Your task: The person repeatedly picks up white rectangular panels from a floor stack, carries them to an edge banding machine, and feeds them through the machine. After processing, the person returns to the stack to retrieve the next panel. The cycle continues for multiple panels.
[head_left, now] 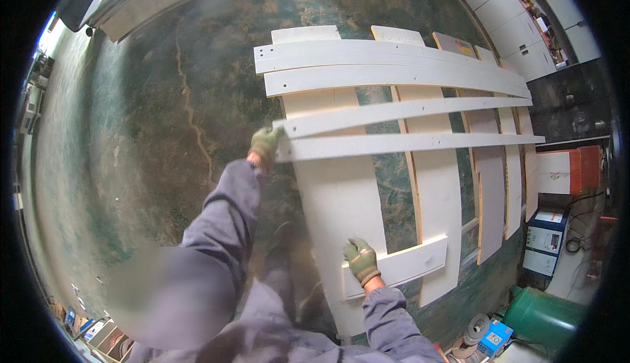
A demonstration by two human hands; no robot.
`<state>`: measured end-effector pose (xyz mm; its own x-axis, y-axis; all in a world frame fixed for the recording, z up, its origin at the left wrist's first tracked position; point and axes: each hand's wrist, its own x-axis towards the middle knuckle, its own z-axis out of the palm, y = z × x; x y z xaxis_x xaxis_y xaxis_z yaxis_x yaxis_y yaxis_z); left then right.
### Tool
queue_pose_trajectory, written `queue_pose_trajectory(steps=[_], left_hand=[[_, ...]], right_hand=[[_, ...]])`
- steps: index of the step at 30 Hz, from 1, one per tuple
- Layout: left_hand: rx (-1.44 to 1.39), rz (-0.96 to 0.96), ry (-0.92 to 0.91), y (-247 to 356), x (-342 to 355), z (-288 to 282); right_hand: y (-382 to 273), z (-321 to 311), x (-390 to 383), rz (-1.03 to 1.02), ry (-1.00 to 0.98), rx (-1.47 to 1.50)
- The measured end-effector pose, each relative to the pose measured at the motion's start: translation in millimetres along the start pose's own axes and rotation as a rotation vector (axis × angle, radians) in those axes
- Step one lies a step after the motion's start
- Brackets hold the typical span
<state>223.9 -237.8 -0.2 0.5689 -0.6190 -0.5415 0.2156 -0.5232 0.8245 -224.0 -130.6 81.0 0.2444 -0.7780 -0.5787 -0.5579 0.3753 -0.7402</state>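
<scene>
My left hand point(266, 141), in a green glove, is closed at the left ends of two long narrow white boards. Its fingertips reach the end of the upper narrow board point(367, 115); the lower narrow board point(394, 144) lies right beside it. My right hand point(361, 259), gloved alike, grips the left part of a short white board point(413, 262). That short board lies across two wide white panels point(341, 212), point(434, 199). Beyond the narrow boards, two broader white boards point(328, 54), point(341, 79) with small holes at their left ends lie across the panels.
Further grey and white panels point(491, 212) lie to the right, with gaps between them. A green cylinder tank point(545, 317), a blue and white machine point(545, 241) and white cabinets point(508, 28) stand at the right. A large pale block point(157, 2) stands far left on the stained green floor point(144, 133).
</scene>
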Motion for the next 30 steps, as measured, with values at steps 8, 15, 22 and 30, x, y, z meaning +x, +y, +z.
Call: queue_pose_trajectory(steps=[8, 15, 22, 30], left_hand=[[-0.453, -0.221, 0.178, -95, -149, -100], [-0.5, -0.152, 0.2, -186, -190, -257], [-0.575, -0.211, 0.226, -203, -194, -287], [-0.447, -0.181, 0.233, -157, -201, -277]], right_hand=[[-110, -12, 9, -0.541, -0.017, -0.649], [-130, -16, 46, -0.68, -0.277, -1.463], [-125, -34, 112, -0.786, -0.226, -1.533], [-181, -33, 132, -0.891, -0.217, -1.639]])
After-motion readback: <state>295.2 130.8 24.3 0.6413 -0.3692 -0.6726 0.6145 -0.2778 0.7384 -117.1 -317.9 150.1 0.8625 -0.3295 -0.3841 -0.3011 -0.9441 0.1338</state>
